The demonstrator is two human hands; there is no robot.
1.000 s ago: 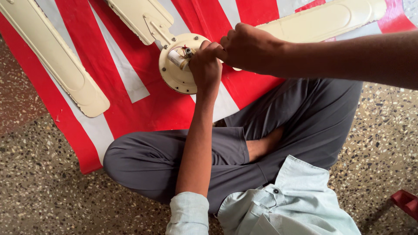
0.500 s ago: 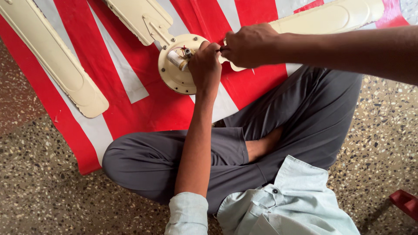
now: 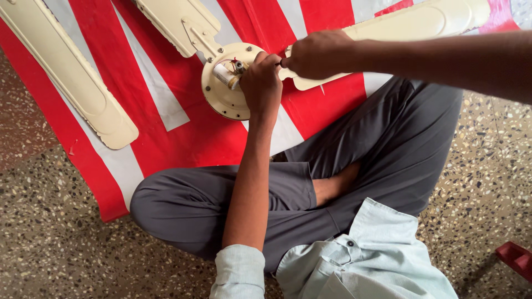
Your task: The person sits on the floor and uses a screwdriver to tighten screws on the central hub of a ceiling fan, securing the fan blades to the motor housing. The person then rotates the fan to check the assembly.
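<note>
A cream ceiling fan motor housing (image 3: pixel 221 98) lies on a red and white striped cloth (image 3: pixel 166 135), with a short shaft and wires showing at its centre (image 3: pixel 230 71). My left hand (image 3: pixel 260 83) rests on the housing's right side, fingers curled over it. My right hand (image 3: pixel 318 52) is just to the right, closed around a small dark tool whose tip (image 3: pixel 279 63) points at the left hand's fingers. Most of the tool is hidden in the fist. A cream blade (image 3: pixel 421 22) runs under my right hand.
Another blade (image 3: pixel 172 19) is fixed to the housing at the top. A loose blade (image 3: pixel 72 77) lies at the left on the cloth. My crossed legs in grey trousers (image 3: pixel 360 166) sit on speckled floor (image 3: pixel 50 249). A red object (image 3: pixel 515 257) is at bottom right.
My right hand has drawn slightly right and up, uncovering the end of the blade beneath it. The left hand stays on the housing.
</note>
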